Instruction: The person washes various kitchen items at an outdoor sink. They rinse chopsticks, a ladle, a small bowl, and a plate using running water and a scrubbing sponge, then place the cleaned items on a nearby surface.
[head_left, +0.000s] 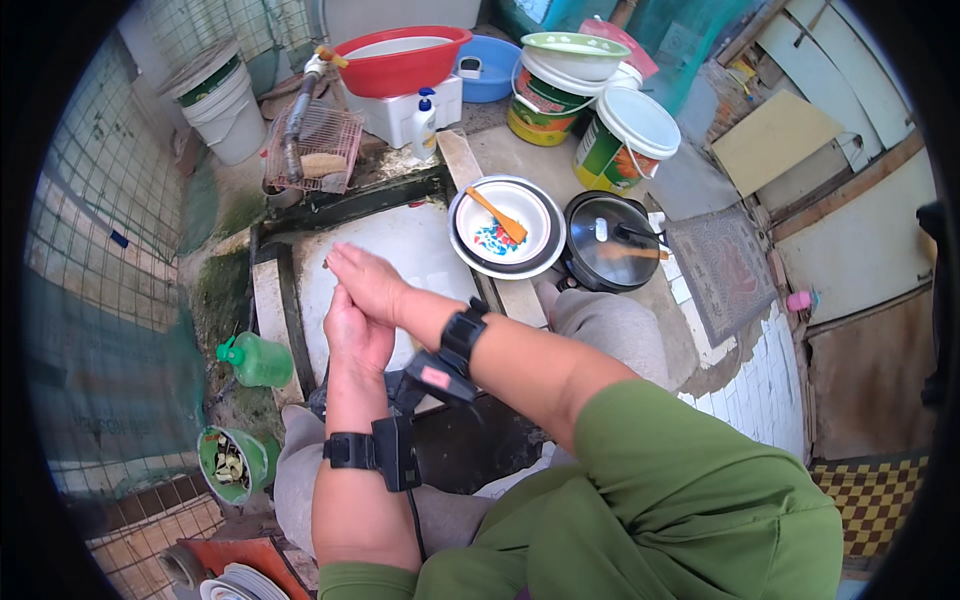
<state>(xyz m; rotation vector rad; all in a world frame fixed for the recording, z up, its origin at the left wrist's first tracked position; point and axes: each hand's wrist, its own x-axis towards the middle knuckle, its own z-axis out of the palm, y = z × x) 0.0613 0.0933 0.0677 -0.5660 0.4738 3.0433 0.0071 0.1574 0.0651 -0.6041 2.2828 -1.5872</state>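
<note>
My left hand (358, 336) and my right hand (369, 283) are pressed together, the right one lying over the left with its fingers side by side. No held object shows, though whatever may lie between the palms is hidden. Both are above a low white wash basin (420, 247) with a stone-like rim. Beyond it, to the right, a white enamel bowl (466, 217) with a coloured pattern sits in a wider metal basin (556, 247). A wooden spatula (495, 214) rests inside the bowl. Beside these stands a black pan with a glass lid (611, 232).
A green pump bottle (259, 360) and a green bucket of scraps (259, 457) are at the left. At the back are a white pump bottle (424, 127), a wire rack (345, 142), a tap (316, 64), a red tub (397, 67) and plastic pails (634, 124). Stacked plates (251, 581) are bottom left.
</note>
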